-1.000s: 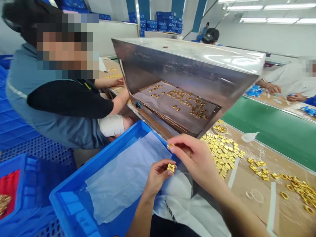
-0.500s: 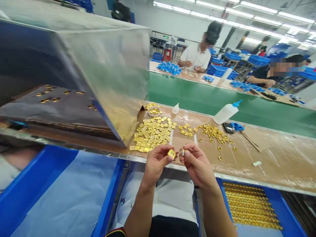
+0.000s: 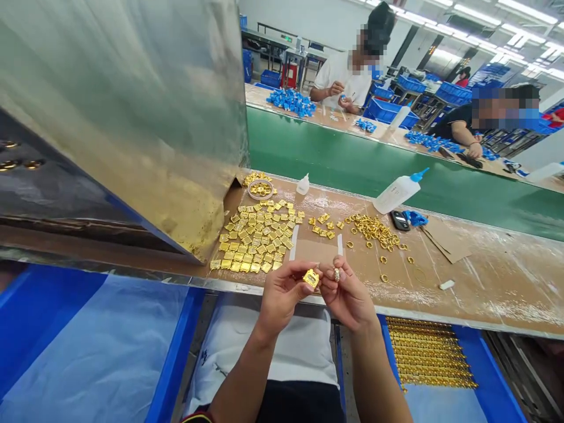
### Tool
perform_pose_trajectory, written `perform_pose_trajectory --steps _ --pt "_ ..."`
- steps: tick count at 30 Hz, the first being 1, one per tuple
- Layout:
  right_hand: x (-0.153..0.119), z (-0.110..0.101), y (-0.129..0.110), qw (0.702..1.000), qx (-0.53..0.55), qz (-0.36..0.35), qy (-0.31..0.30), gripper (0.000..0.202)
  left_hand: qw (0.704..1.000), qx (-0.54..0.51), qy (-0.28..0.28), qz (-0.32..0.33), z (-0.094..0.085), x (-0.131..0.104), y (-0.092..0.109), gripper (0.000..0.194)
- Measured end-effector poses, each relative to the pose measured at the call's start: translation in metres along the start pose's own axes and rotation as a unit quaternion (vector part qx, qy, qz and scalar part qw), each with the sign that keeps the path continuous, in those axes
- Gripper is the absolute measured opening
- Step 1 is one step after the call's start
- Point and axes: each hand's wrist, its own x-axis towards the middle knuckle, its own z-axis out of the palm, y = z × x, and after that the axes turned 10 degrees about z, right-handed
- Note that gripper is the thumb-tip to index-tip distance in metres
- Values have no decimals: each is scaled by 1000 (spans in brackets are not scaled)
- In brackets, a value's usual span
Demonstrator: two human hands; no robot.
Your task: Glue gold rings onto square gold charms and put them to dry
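Brown table [image 3: 480, 296] ahead; my left hand [image 3: 282, 296] pinches a gold block [image 3: 311, 278]; just right, my right hand [image 3: 351, 298] pinches a shiny bit [image 3: 337, 274].

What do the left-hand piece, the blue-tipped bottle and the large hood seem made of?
Piece in the left hand: probably polished gold-toned metal, given its bright glints; gold-coated plastic is possible.
Bottle: likely plastic with a soft, translucent finish, judging by its milky whitish body.
Hood: looks like sheet metal with a dull sheen, its side hazily mirroring the gold pieces beside it.
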Motion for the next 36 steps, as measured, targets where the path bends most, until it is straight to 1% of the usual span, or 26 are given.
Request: perform_pose_trajectory --steps 2,4,7,9,10,13,18,20,23,26,28,29,30,32,34,35,36 --pt "2 0 0 1000 -18 6 -2 25 1000 5 4 15 -3 0 0 37" --pt "2 2 -1 999 -50 -2 11 24 999 18 15 23 -6 0 0 38" --pt "0 7 -2 991 -114 -42 59 23 999 31 25 37 -8 2 1 38" --pt "-2 11 -3 983 -145 -67 86 22 998 24 19 47 -8 2 0 35" --pt "-3 13 -4 982 -151 -71 90 22 998 16 14 51 -8 2 0 33" --pt "-5 15 -4 988 -129 -48 75 22 999 5 6 50 -7 0 -2 30" --pt "-1 15 0 999 -8 15 43 24 999 -2 1 41 -8 -2 -2 30" --pt "0 14 2 999 14 26 38 25 999 4 3 44 -10 -3 0 28" --pt "-2 13 3 998 -18 2 53 24 999 31 10 44 -12 -3 1 31" --pt "-5 9 3 990 -105 -30 86 30 998 45 13 44 -14 -3 1 34" --pt "-7 6 1 978 -169 -52 109 36 998 46 18 44 -15 -4 0 34" --pt "-8 5 0 969 -204 -73 120 36 998 48 20 42 -15 -4 0 34" --pt "-8 5 -2 955 -245 -102 130 32 998 52 23 40 -16 -4 0 34" --pt "-8 7 -7 916 -333 -172 143 24 997 60 29 35 -16 -4 0 35" --pt "-8 12 -14 874 -416 -213 132 17 997 67 35 33 -16 -5 1 35" --pt "-7 14 -18 860 -448 -213 118 15 996 71 37 32 -16 -5 2 35" --pt "-7 17 -22 853 -470 -200 103 13 996 76 38 33 -16 -5 2 35"
